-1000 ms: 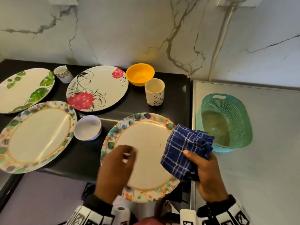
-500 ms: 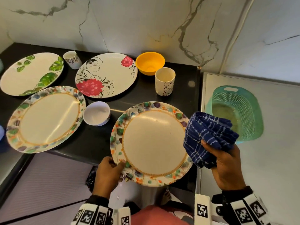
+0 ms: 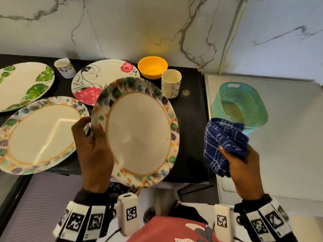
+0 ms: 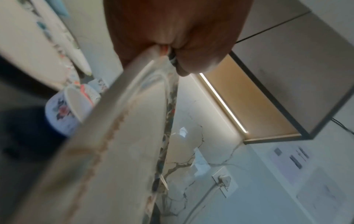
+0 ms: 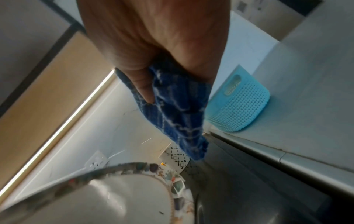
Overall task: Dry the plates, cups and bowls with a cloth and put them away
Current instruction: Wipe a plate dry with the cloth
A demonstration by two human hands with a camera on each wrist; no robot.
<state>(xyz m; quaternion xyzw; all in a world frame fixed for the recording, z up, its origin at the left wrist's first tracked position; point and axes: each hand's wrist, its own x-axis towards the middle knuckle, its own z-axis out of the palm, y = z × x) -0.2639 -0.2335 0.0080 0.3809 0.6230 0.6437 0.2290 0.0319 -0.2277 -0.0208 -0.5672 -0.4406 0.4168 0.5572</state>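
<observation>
Countertop [image 3: 190, 137] of black stone carries three plates, two cups and a yellow bowl [image 3: 152, 67]; a teal basket [image 3: 258, 109] stands on the steel surface beside it. Left hand [image 3: 94, 151] grips a floral-rimmed plate [image 3: 138, 131] by its edge, tilted above the counter. Right hand [image 3: 244, 170] clutches a bunched blue checked cloth [image 3: 223, 144], just apart from the plate.

I see the black counter [image 3: 190, 130] bearing three plates, two cups and a small bowl around the yellow bowl [image 3: 152, 67], a teal basket [image 3: 240, 105] on the steel top [image 3: 288, 145] right of it.
</observation>
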